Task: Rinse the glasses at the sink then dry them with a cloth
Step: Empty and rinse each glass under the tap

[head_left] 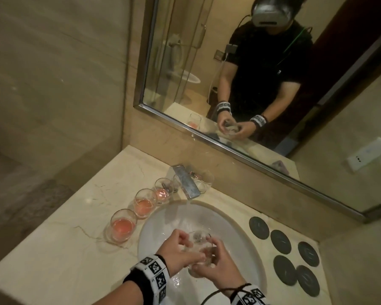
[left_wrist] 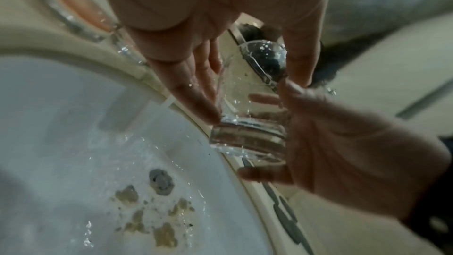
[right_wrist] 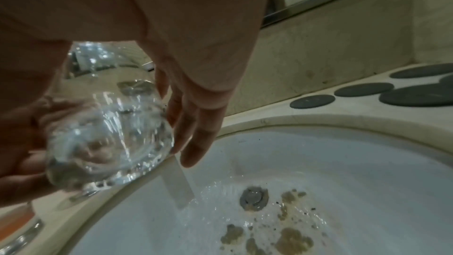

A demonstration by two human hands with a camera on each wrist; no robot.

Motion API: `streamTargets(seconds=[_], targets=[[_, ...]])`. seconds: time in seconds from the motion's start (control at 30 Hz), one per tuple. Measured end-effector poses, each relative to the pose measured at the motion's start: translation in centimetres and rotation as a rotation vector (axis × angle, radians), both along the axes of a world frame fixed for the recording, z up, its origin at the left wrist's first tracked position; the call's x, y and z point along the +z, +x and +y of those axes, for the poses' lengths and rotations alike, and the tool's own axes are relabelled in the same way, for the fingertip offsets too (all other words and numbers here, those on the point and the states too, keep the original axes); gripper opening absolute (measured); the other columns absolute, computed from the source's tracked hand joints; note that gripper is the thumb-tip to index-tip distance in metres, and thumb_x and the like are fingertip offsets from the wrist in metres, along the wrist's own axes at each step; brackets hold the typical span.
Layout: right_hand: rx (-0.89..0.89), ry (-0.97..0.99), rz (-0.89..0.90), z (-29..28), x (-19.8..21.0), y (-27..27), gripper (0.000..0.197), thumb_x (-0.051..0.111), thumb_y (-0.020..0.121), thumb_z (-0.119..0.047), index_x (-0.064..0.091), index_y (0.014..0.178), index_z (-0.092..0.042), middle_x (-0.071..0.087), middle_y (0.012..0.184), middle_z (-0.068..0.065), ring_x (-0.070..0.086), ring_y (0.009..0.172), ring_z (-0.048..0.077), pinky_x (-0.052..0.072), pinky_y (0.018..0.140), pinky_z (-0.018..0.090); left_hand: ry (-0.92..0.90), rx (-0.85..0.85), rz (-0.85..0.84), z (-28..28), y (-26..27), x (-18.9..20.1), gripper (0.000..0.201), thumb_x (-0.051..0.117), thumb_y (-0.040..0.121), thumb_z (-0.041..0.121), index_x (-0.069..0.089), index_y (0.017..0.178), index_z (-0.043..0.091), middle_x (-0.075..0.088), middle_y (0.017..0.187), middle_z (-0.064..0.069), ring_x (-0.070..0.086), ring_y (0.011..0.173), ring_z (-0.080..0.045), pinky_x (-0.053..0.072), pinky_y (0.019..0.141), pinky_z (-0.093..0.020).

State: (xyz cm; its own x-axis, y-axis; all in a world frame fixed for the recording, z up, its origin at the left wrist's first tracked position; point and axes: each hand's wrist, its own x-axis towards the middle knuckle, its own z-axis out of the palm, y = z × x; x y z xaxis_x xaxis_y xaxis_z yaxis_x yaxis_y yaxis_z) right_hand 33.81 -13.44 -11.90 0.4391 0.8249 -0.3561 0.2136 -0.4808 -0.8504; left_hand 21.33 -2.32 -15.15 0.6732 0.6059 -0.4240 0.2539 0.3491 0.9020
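Note:
A clear wet glass (head_left: 198, 241) is held tilted over the white sink (head_left: 242, 234) by both hands. My left hand (head_left: 190, 246) grips its side, fingers (left_wrist: 196, 88) on one wall and thumb on the other. My right hand (head_left: 212, 259) curls around the thick base (left_wrist: 247, 137), its fingers (right_wrist: 196, 139) lying beside the glass (right_wrist: 108, 139). Water falls from the metal faucet (head_left: 186, 183) in a stream (right_wrist: 179, 181) just past the glass into the basin. Three glasses with pink liquid (head_left: 121, 225) (head_left: 144, 202) (head_left: 162, 190) stand in a row on the left counter.
Another clear glass (head_left: 205, 180) stands behind the faucet. Several dark round coasters (head_left: 280, 242) lie on the counter right of the sink. Brown residue (right_wrist: 294, 239) sits around the drain (right_wrist: 253, 200). A mirror (head_left: 229, 84) runs along the back wall.

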Motion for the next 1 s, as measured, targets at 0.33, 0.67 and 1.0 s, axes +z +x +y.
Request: streamTargets(seconds=[0.33, 0.67, 1.0], targets=[[0.011, -0.033, -0.26, 1.3, -0.8, 2.1, 0.078, 0.078, 0.051, -0.044, 0.039, 0.116, -0.03, 0.059, 0.104, -0.006, 0.059, 0.09, 0.005, 0.048, 0.075, 0.014, 0.227, -0.082, 0.122, -0.7, -0.3, 0.4, 0.071, 0.08, 0.059, 0.051, 0.046, 0.118, 0.033, 0.053, 0.119, 0.015, 0.059, 0.099, -0.003, 0.051, 0.081, -0.02], [-0.236, 0.009, -0.389, 9.7, -2.1, 10.3, 0.08, 0.087, 0.064, -0.033, 0.036, 0.123, -0.017, 0.055, 0.111, 0.0, 0.056, 0.098, 0.019, 0.049, 0.082, 0.031, 0.151, 0.173, 0.214, 0.1, -2.6, -1.6, 0.018, 0.074, 0.081, 0.032, 0.063, 0.094, 0.025, 0.067, 0.095, 0.005, 0.065, 0.078, -0.013, 0.052, 0.069, -0.028], [-0.341, -0.075, -0.413, 15.0, -3.4, 14.2, 0.082, 0.087, 0.062, -0.034, 0.036, 0.123, -0.012, 0.055, 0.109, 0.006, 0.057, 0.095, 0.026, 0.05, 0.08, 0.037, 0.159, 0.265, 0.171, 2.7, -1.9, 0.4, 0.013, 0.069, 0.086, 0.029, 0.06, 0.095, 0.024, 0.066, 0.094, 0.001, 0.068, 0.078, -0.018, 0.05, 0.064, -0.027]])
